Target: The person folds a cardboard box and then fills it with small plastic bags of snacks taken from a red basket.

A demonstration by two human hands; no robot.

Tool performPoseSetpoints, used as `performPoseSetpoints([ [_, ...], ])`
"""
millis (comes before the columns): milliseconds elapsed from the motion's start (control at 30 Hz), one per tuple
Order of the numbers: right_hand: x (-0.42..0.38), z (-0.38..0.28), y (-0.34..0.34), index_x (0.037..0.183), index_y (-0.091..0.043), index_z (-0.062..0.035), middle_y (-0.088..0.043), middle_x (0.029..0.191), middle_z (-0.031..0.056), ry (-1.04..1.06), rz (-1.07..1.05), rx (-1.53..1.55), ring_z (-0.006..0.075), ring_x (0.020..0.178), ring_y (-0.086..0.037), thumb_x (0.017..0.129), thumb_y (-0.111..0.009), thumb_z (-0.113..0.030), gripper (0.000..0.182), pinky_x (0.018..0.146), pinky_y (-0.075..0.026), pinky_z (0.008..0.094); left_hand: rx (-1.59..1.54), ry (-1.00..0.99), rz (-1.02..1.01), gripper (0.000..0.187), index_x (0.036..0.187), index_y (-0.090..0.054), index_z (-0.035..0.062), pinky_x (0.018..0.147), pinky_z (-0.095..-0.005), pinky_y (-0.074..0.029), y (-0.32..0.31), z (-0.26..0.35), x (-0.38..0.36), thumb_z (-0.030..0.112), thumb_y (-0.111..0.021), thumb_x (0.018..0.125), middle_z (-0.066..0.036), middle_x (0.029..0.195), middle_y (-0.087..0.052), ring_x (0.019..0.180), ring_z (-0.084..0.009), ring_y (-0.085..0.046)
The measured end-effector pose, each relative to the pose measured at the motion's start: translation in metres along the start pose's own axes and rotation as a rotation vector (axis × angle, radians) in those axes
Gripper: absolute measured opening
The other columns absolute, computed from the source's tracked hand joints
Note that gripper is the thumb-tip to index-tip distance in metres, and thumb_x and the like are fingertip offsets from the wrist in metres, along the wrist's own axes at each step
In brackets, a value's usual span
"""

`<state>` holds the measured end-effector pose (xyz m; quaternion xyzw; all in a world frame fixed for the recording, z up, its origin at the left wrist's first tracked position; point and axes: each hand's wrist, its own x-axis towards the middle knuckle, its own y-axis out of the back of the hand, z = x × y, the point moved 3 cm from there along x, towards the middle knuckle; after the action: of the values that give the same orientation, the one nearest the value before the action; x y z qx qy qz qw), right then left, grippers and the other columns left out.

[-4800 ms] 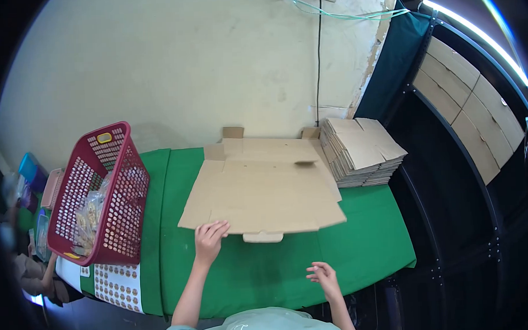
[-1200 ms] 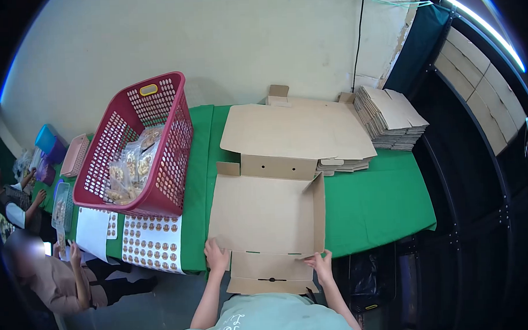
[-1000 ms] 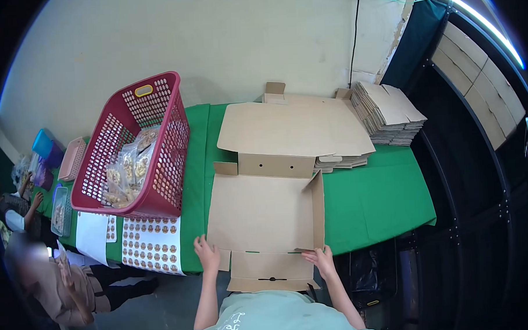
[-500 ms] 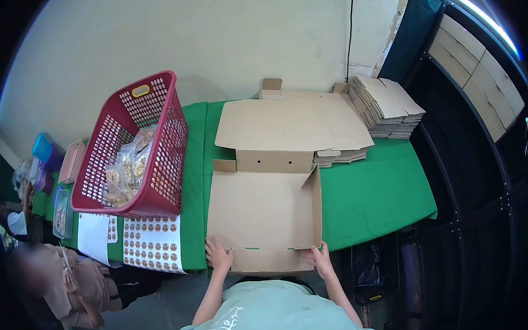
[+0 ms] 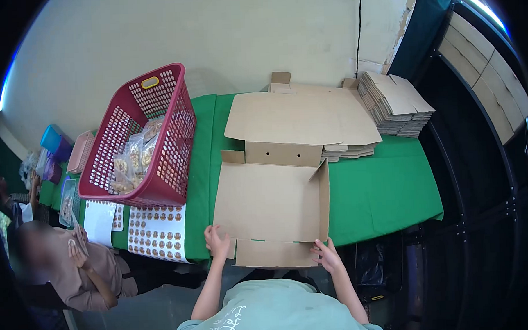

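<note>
A partly folded cardboard box (image 5: 268, 202) lies in front of me, its right side wall upright and its lid spread out toward the wall. At the box's near left corner is my left hand (image 5: 218, 242), its fingers bent around the edge by a small flap. My right hand (image 5: 327, 256) touches the near right corner, fingers apart, thumb and fingertips at the edge of the near panel (image 5: 276, 253). That near panel slopes down over the table's front edge.
A red basket (image 5: 184, 133) with bagged snacks stands left on the green table (image 5: 387, 184), above sticker sheets (image 5: 157, 233). Flattened boxes (image 5: 395, 102) are stacked at the back right. A person (image 5: 84, 264) is at the lower left; another is partly visible behind.
My left hand has shifted outward from the box corner, and a small flap now shows beside it. The view has shifted slightly. The person at the left has raised their hands.
</note>
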<state>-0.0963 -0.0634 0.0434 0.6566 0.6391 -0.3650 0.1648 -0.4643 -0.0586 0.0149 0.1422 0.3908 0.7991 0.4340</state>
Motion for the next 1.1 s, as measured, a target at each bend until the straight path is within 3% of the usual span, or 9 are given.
performPoseSetpoints([
  [67,-0.002,-0.001,-0.002,0.134,-0.011,-0.0176,-0.033,0.129,0.0178,-0.008,0.009,-0.031,0.0321,0.111,-0.043,0.081,-0.059,-0.036,0.074,0.087,-0.032,0.0585,-0.084,-0.174,0.041,0.048,0.111,-0.045,0.0042,0.094,-0.0418,-0.032,0.000,-0.024,0.005,0.018,-0.063,0.068,-0.017,0.117,-0.037,0.112,-0.0323,-0.037],
  [167,-0.002,0.007,0.001,0.135,-0.012,-0.0199,-0.034,0.128,0.0168,-0.056,0.022,-0.013,0.0311,0.110,-0.044,0.082,-0.057,-0.038,0.072,0.086,-0.033,0.0570,-0.085,-0.042,-0.198,0.054,0.114,-0.041,-0.0017,0.097,-0.0512,-0.026,-0.003,-0.047,-0.005,0.019,-0.062,0.069,-0.024,0.125,-0.032,0.118,-0.0364,-0.031],
  [300,-0.006,0.011,-0.001,0.135,-0.013,-0.0200,-0.036,0.126,0.0161,0.049,0.050,-0.033,0.0300,0.108,-0.044,0.084,-0.052,-0.039,0.067,0.085,-0.034,0.0551,0.248,0.043,-0.118,0.063,0.122,-0.034,-0.0036,0.097,-0.0544,-0.024,-0.010,-0.019,-0.036,0.018,-0.060,0.070,-0.029,0.134,-0.019,0.122,-0.0433,-0.023],
  [600,-0.004,0.006,0.021,0.115,-0.038,-0.0135,-0.049,0.106,0.0155,0.180,0.099,0.084,0.0291,0.093,-0.055,0.088,-0.043,-0.035,0.035,0.076,-0.045,0.0441,0.243,0.062,-0.049,0.062,0.122,-0.037,0.0025,0.094,-0.0531,-0.027,-0.010,-0.001,-0.038,0.022,-0.062,0.068,-0.020,0.132,-0.027,0.123,-0.0400,-0.023],
  [667,-0.007,0.002,0.024,0.114,-0.039,-0.0129,-0.049,0.106,0.0163,0.162,0.078,0.134,0.0294,0.095,-0.055,0.088,-0.043,-0.034,0.034,0.076,-0.045,0.0440,0.285,0.040,-0.025,0.063,0.122,-0.038,0.0027,0.096,-0.0532,-0.023,-0.016,-0.007,-0.045,0.025,-0.062,0.069,-0.020,0.132,-0.027,0.123,-0.0393,-0.023],
  [733,-0.007,-0.002,0.024,0.115,-0.038,-0.0126,-0.049,0.106,0.0160,0.187,0.089,0.086,0.0296,0.095,-0.055,0.089,-0.043,-0.034,0.035,0.076,-0.045,0.0431,0.319,-0.001,0.024,0.063,0.122,-0.038,0.0031,0.097,-0.0529,-0.020,-0.018,-0.006,-0.056,0.026,-0.062,0.069,-0.019,0.132,-0.027,0.124,-0.0377,-0.023],
  [833,-0.004,-0.005,0.025,0.117,-0.036,-0.0120,-0.049,0.107,0.0157,0.195,0.114,0.012,0.0294,0.094,-0.056,0.089,-0.045,-0.035,0.037,0.077,-0.045,0.0412,0.261,0.107,0.094,0.061,0.121,-0.038,0.0036,0.097,-0.0514,-0.020,-0.022,-0.009,-0.070,0.027,-0.061,0.070,-0.018,0.131,-0.029,0.124,-0.0348,-0.024],
  [1033,-0.002,-0.004,0.021,0.126,-0.025,-0.0127,-0.049,0.111,0.0168,0.171,0.143,-0.098,0.0282,0.094,-0.057,0.087,-0.051,-0.035,0.052,0.077,-0.045,0.0393,0.205,0.296,0.192,0.053,0.116,-0.043,0.0050,0.087,-0.0473,-0.031,-0.004,-0.006,-0.062,0.027,-0.061,0.071,-0.015,0.117,-0.043,0.108,-0.0307,-0.042],
  [1100,0.003,0.001,0.018,0.130,-0.017,-0.0134,-0.048,0.115,0.0193,0.169,0.151,-0.134,0.0281,0.095,-0.057,0.086,-0.052,-0.036,0.060,0.078,-0.045,0.0393,-0.008,0.219,0.151,0.047,0.111,-0.046,0.0049,0.083,-0.0432,-0.036,0.000,-0.022,-0.047,0.023,-0.061,0.071,-0.015,0.106,-0.048,0.100,-0.0299,-0.047],
])
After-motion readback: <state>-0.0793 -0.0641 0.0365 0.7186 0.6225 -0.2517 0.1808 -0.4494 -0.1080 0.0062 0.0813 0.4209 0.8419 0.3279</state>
